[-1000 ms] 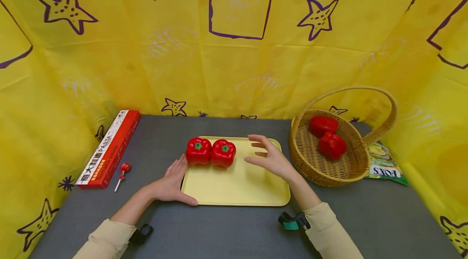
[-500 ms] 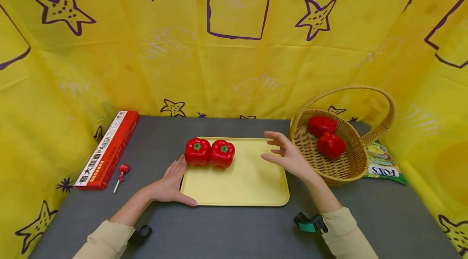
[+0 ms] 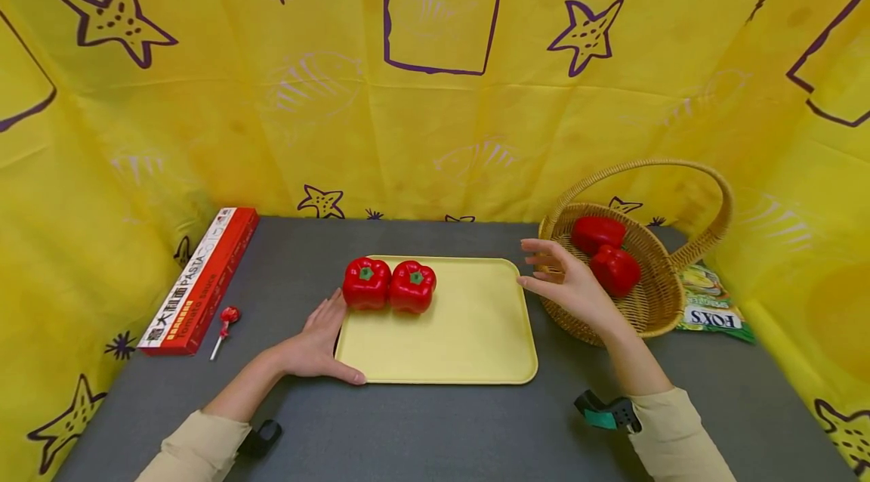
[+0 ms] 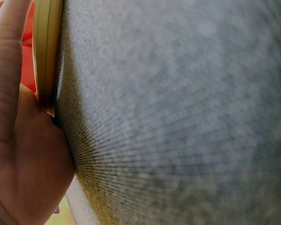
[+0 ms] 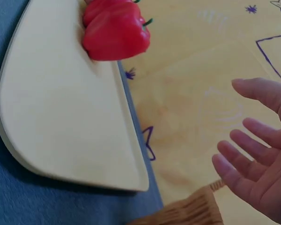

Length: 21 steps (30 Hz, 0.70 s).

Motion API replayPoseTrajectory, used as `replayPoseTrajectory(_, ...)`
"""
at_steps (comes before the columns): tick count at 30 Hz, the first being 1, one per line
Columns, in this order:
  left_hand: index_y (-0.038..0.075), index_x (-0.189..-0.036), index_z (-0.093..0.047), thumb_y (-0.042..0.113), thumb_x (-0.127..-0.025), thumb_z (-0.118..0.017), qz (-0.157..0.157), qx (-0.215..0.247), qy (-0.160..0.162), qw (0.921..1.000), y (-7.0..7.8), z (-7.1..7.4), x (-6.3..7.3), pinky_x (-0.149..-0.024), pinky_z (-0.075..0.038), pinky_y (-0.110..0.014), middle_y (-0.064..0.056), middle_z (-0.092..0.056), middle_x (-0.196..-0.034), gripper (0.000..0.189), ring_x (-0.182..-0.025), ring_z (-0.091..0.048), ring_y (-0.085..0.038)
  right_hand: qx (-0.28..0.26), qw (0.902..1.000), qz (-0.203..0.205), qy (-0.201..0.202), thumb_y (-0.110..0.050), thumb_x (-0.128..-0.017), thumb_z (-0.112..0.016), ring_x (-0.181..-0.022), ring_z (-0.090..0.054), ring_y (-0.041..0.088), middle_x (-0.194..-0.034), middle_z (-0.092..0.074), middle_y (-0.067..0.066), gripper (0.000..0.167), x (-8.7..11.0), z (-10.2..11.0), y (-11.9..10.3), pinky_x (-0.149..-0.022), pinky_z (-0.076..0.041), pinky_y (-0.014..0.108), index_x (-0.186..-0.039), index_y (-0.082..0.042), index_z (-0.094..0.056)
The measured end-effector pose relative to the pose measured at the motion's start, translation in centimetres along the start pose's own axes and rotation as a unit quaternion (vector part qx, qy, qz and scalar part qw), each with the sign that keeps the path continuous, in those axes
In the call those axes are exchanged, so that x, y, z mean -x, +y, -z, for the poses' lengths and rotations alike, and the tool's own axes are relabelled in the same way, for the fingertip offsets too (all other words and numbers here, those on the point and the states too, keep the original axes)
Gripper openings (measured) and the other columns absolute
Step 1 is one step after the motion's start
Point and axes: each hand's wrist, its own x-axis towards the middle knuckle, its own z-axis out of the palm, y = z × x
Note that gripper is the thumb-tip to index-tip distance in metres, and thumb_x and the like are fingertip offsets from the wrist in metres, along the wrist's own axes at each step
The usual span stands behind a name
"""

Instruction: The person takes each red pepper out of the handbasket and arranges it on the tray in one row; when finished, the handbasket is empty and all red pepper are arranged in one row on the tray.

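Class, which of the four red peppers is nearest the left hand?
The left pepper on the tray, beside the left hand; its neighbour sits farther right, and the other two are in the basket.

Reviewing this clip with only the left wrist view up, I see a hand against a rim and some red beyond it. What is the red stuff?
Observer: The head view shows two red bell peppers side by side on a yellow tray, one next to the left hand, the other farther in.
Operator: Where is the right hand, and is it holding anything?
Observer: In the head view the right hand shows just past the tray's right edge, holding nothing, fingers loosely bent.
Operator: What else is over there?
Observer: A wicker basket with two red, pepper-like items inside.
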Motion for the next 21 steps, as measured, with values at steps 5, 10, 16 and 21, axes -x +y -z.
replayPoseTrajectory(5,0.005,-0.155,0.008,0.06,-0.066,-0.08,0.001,0.002,-0.001,1.0,0.0,0.0,0.0,-0.112,0.001,-0.06,-0.018,0.006,-0.161,0.137,-0.146,0.008,-0.037,0.044,0.9988,-0.011,0.016,-0.031,-0.089,-0.073,-0.118,-0.055,0.039,-0.136,-0.055,0.011,0.055,0.5,1.5,0.2,-0.095,-0.046,0.052,-0.136,-0.011,-0.053)
replayPoseTrajectory(10,0.004,-0.155,0.008,0.06,-0.066,-0.08,-0.006,0.005,0.003,1.0,0.1,0.0,0.0,-0.111,0.002,-0.061,-0.02,0.007,-0.161,0.137,-0.145,0.008,-0.039,0.097,0.9946,-0.006,0.037,-0.031,-0.092,-0.07,-0.112,-0.061,0.035,-0.13,-0.06,0.012,0.047,0.9,3.2,0.5,-0.091,-0.049,0.051,-0.132,-0.01,-0.057)
replayPoseTrajectory(16,0.003,-0.155,0.006,0.059,-0.066,-0.082,-0.012,-0.001,0.011,0.9999,0.0,-0.2,-0.1,-0.11,0.001,-0.061,-0.021,0.006,-0.16,0.136,-0.145,0.008,-0.04,0.138,0.9884,-0.016,0.062,-0.032,-0.092,-0.069,-0.114,-0.058,0.036,-0.131,-0.057,0.012,0.046,1.3,5.0,1.0,-0.094,-0.046,0.054,-0.132,-0.011,-0.058)
replayPoseTrajectory(21,0.004,-0.155,0.006,0.058,-0.066,-0.082,-0.014,0.003,0.014,0.9998,0.0,-0.2,-0.1,-0.11,0.0,-0.062,-0.021,0.006,-0.16,0.136,-0.145,0.007,-0.04,0.155,0.984,-0.043,0.078,-0.037,-0.093,-0.067,-0.116,-0.057,0.04,-0.134,-0.055,0.015,0.051,1.5,6.1,1.7,-0.092,-0.046,0.055,-0.135,-0.011,-0.055)
